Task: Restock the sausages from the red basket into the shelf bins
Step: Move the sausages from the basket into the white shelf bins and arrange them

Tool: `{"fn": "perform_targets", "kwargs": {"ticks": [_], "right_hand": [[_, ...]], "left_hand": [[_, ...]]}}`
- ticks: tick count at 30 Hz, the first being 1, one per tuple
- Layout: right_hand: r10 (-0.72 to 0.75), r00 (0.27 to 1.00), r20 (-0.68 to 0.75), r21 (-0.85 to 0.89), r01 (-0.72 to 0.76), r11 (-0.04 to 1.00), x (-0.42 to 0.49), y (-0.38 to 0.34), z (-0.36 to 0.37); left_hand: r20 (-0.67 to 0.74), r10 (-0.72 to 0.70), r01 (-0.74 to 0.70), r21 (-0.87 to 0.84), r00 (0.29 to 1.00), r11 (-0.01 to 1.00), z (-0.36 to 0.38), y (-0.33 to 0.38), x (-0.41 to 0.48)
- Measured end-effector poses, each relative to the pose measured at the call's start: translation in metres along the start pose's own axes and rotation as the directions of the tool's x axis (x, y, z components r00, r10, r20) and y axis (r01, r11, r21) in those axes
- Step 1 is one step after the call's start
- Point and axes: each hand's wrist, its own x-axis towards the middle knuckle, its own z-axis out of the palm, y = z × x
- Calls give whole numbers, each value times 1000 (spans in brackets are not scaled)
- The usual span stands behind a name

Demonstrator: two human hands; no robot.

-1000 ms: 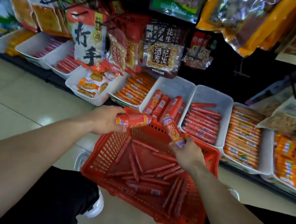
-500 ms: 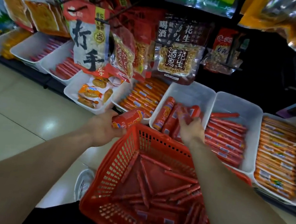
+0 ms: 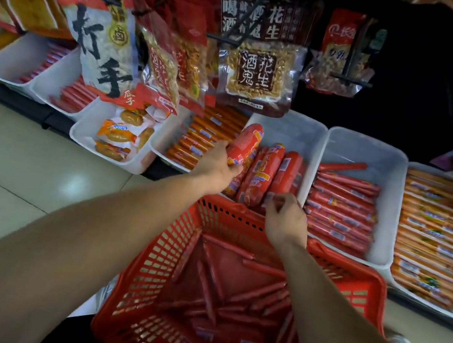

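Over the white bin point(image 3: 293, 134), placing step
Left hand point(image 3: 215, 169) grips a thick sausage point(image 3: 245, 144); right hand point(image 3: 284, 219) curls its fingers point(image 3: 276, 203) at the stocked sausages' point(image 3: 266, 174) near ends, hold unclear. Next, I judge: lay it alongside them, then fetch thin sausages point(image 3: 215, 291) from the red basket point(image 3: 365, 282).

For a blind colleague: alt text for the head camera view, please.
A left hand holds a thick red wrapped sausage over a white plastic bin of more sausages; the right hand touches their near ends, above a red plastic basket.
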Motion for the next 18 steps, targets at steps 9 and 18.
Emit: {"fn": "perform_targets", "kwargs": {"ticks": [9,18], "right_hand": [[-166,985,50,-102,170,980,-19,6,-20],[-158,984,78,-139,167,976,-76,14,-77]], "left_hand": [[175,-15,-37,293,985,955,0,-8,-17],[187,-27,-42,356,982,934,-8,-50,-130]]}}
